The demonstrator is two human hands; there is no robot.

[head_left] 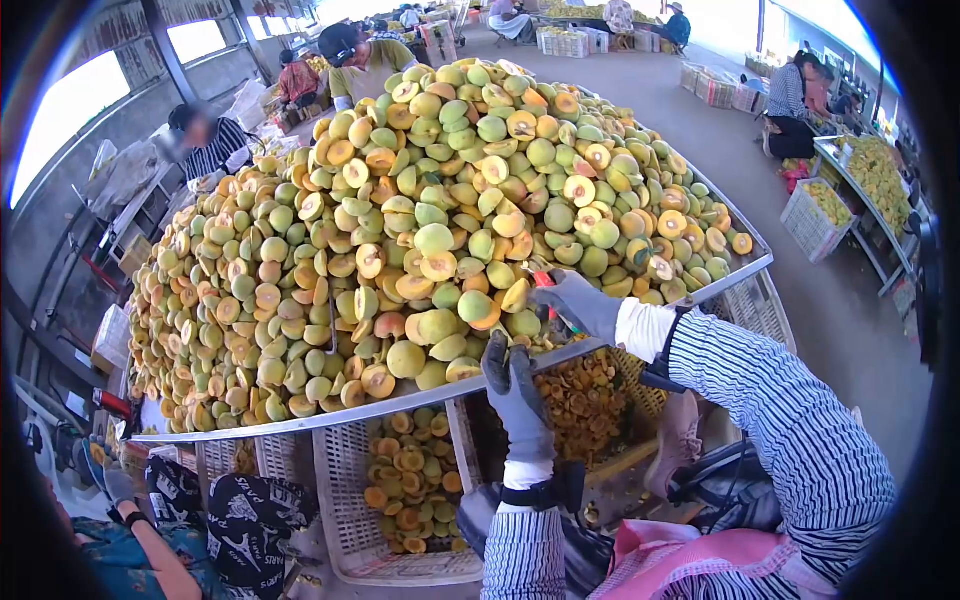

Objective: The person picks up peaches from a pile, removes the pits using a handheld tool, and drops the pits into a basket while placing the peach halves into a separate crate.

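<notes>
Many fruits (435, 240) piled — just past L hand (520, 405); R hand (585, 304) w/ red tool (543, 280)

A red-handled tool (543, 280) slants near heaped green-orange fruit (435, 239).

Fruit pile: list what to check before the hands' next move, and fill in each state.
1. Tool held in the right hand: ok, fingers closed around its red handles.
2. Gloves on both hands: ok.
3. Left hand gripping a fruit: cannot tell; its fingertips are at the near edge of the pile.
4. Tool's tip clear of the left fingers: ok, apart.
5. Crate below the table's rim: ok, fruit inside.
</notes>
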